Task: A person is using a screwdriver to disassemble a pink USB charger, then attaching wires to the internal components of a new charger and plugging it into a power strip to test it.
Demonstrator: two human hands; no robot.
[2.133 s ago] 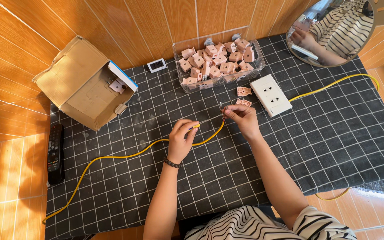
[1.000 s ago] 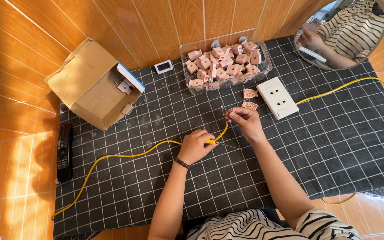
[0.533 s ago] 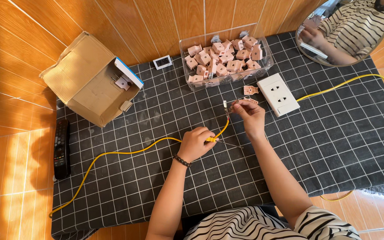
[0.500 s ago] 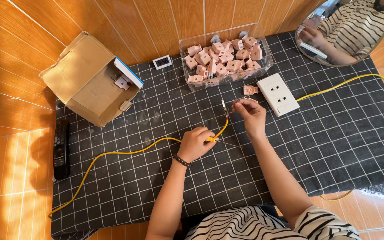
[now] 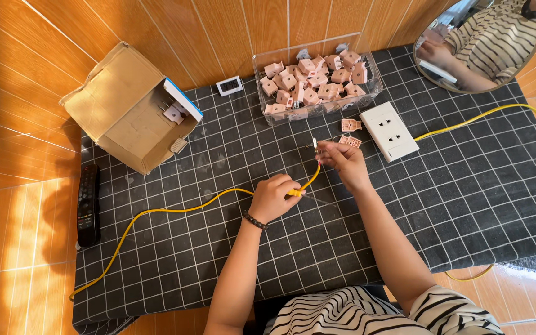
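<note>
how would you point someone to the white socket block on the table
Start at the clear tub of pink plugs at the table's far edge. Just right of it, on the black grid cloth, lies the white socket block: the only flat white rectangle there, beside two loose pink plugs.

cardboard box (image 5: pixel 125 108), remote (image 5: pixel 88 205), round mirror (image 5: pixel 485 40), white socket (image 5: pixel 392 130).

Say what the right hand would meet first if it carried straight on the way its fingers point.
Probably the clear tub of pink plugs; the right hand points up-left past the cable's bare end.
</note>
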